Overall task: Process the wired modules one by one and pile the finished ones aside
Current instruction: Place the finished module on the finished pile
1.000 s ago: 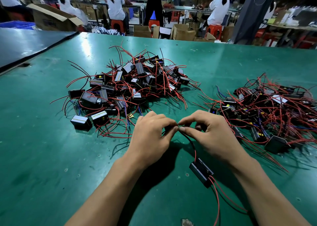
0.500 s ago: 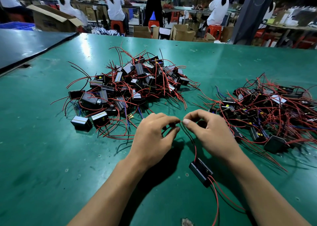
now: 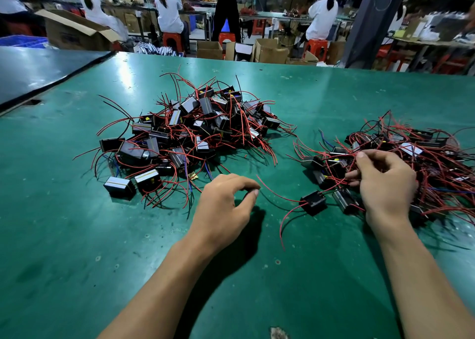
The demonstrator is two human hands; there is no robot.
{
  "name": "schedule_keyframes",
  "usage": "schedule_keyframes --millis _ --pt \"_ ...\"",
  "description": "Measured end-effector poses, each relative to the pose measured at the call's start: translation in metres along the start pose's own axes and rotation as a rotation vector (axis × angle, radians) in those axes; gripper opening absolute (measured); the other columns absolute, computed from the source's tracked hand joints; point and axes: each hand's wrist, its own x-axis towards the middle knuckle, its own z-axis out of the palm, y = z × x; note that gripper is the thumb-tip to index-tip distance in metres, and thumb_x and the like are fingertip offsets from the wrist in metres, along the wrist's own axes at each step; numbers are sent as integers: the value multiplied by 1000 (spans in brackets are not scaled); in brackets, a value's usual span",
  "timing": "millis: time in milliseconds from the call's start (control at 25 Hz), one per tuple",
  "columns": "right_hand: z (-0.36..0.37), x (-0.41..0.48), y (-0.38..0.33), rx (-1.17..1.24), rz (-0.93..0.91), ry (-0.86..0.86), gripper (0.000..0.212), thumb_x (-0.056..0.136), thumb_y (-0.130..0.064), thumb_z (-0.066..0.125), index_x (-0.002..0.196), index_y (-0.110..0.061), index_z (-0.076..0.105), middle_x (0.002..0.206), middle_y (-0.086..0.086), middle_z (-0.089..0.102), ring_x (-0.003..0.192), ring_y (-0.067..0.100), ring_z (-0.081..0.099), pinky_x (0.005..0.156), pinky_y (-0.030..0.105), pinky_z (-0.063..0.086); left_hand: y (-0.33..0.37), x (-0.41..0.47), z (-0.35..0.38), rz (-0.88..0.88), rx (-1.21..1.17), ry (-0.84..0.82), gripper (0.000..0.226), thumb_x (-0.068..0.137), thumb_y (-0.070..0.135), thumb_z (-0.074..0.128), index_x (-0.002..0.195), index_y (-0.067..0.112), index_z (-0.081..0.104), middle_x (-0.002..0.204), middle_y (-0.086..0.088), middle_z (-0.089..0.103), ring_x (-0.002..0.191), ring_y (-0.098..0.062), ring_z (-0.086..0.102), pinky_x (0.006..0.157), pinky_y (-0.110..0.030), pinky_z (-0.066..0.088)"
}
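1. two tangled heaps of black box modules with red wires sit on the green worktop [image 3: 77, 235]: a larger heap [image 3: 195, 132] at left-centre and a flatter heap [image 3: 424, 153] on the right. i can't tell which one is finished. i judge the job is mid-run, with plenty left.
2. one small black box module [image 3: 314, 202] lies alone between my hands, just beside the flatter heap's near edge.
3. it lies flat. as i read it, its long axis slants from near-left to far-right, and a long red lead [image 3: 272, 192] runs off toward my left hand [image 3: 226, 205].
4. left grip: loosely curled, nothing visibly in it, the lead's tip just beside the forefinger.
5. right hand [image 3: 385, 187]: grip pinched on thin red wires [image 3: 347, 181] at the flatter heap's edge.
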Motion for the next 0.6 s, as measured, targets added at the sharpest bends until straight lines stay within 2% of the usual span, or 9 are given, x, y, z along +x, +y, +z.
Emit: schedule_keyframes --millis 80,120,200,280,360,480,600 --pt "-3 1 1 7 9 29 10 94 -19 66 89 -26 65 80 11 70 60 17 68 65 41 58 0 -2 2 -5 -8 -37 7 85 11 72 89 13 77 85 5 73 82 -10 63 78 -18 46" --pt "-3 0 0 -73 -39 57 6 92 -20 68 93 -25 65 82 8 67 64 17 65 71 43 58 1 -3 3 -10 -12 -52 7 85 11 72 89 14 77 85 5 73 80 -8 63 77 -18 46" --pt "1 -10 -6 -271 -256 70 16 89 -22 70 105 -22 68 86 2 61 73 17 57 78 38 52 1 -3 4 -12 -10 -76 7 85 12 72 90 14 77 86 6 74 78 -3 61 76 -13 45" --pt "14 -35 -14 -333 -519 -103 23 89 -20 71 112 -19 69 94 -1 59 80 15 56 79 32 48 0 -3 4 -13 4 -98 7 85 13 72 91 15 77 87 6 74 79 0 57 75 -8 42" --pt "31 -62 -18 -440 -644 -349 31 90 -23 70 121 -23 67 108 -4 60 82 17 59 78 34 51 -1 -2 3 -27 11 -109 8 86 15 71 92 16 76 88 6 74 77 -2 58 75 -12 45" --pt "51 -76 -11 -714 -674 -501 41 94 -31 64 135 -25 61 136 -3 55 97 27 65 84 40 50 -2 -2 3 -58 9 -84 8 86 15 71 91 17 77 86 7 75 74 -5 62 76 -22 49" --pt "50 -61 0 -892 -596 -515 35 99 -33 55 132 -24 63 137 -4 56 113 24 61 91 38 43 -3 -2 2 -81 2 -79 8 87 17 69 91 17 77 87 9 74 78 -3 63 79 -24 51"
